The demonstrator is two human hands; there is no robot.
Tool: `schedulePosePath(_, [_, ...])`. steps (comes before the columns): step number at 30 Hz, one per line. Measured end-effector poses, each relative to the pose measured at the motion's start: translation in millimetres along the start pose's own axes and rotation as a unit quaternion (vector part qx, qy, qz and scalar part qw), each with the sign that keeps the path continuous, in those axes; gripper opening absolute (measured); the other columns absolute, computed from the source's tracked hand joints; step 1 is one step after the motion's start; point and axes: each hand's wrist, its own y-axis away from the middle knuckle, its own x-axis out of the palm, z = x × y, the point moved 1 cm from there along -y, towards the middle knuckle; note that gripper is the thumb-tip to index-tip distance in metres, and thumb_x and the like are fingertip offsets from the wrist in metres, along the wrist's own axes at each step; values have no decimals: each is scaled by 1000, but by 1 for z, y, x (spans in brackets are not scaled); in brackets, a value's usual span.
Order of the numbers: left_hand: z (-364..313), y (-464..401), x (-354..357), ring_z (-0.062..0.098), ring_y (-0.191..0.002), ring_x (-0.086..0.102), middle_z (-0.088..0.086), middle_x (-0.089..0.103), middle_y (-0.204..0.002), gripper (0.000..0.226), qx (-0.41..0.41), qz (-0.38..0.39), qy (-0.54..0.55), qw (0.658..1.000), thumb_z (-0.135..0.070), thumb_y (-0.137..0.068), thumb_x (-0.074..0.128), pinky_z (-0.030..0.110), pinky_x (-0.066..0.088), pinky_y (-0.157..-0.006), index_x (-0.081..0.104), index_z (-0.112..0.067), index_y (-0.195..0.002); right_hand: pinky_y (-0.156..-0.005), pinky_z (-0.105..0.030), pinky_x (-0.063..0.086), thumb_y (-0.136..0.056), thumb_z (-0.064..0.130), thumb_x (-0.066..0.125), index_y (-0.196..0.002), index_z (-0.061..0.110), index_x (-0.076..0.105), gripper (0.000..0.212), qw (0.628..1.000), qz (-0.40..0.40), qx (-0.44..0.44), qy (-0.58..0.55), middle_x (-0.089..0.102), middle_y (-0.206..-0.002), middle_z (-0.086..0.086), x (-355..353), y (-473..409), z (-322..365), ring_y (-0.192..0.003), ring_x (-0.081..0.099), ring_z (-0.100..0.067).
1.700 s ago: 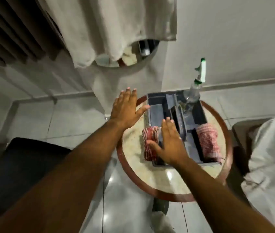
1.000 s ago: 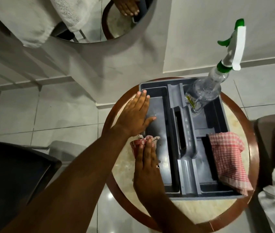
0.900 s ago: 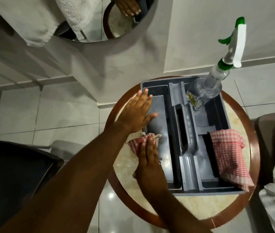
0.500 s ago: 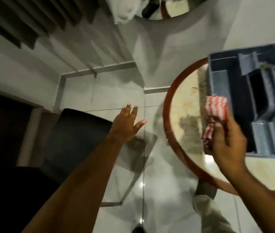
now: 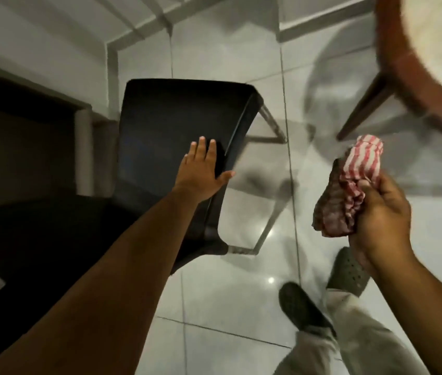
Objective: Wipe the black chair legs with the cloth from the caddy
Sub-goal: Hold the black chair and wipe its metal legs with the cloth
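Observation:
A black chair [image 5: 165, 136] stands on the tiled floor at centre left, its seat seen from above. Thin metal legs [image 5: 271, 123] show beyond the seat's right edge, one at the far corner and one near the front corner. My left hand [image 5: 200, 174] lies flat and spread on the seat near that right edge. My right hand [image 5: 376, 212] is off to the right, above the floor, shut on a bunched red-and-white checked cloth [image 5: 349, 182]. The caddy is out of view.
The round wooden table [image 5: 414, 63] with a dark leg fills the top right corner. My two shoes [image 5: 303, 309] stand on the glossy tiles below the cloth. A dark piece of furniture [image 5: 25, 212] sits at the left, against the wall.
My right hand lifted the checked cloth off the caddy's edge and carried it left and down, away from the table. My left hand moved from the caddy onto the chair seat.

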Motion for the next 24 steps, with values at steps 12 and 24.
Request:
schedulePosePath(12, [46, -18, 92, 61, -166, 4, 40, 7, -176, 92, 107, -176, 49, 977, -50, -103, 47, 57, 5, -137, 15, 9, -166, -47, -24, 33, -103, 14, 48, -96, 15, 61, 15, 975, -6, 172, -141, 39, -60, -4, 10, -18, -197, -41, 31, -17])
schedulePosePath(24, [54, -28, 102, 56, -168, 2, 39, 6, -177, 79, 157, -218, 78, 960, -28, -107, 47, 18, -15, -129, 13, 13, -165, -57, -29, 48, -103, 33, 53, -128, 26, 61, 26, 950, -35, 246, -191, 66, -119, -23, 107, 59, -343, -73, 62, -16])
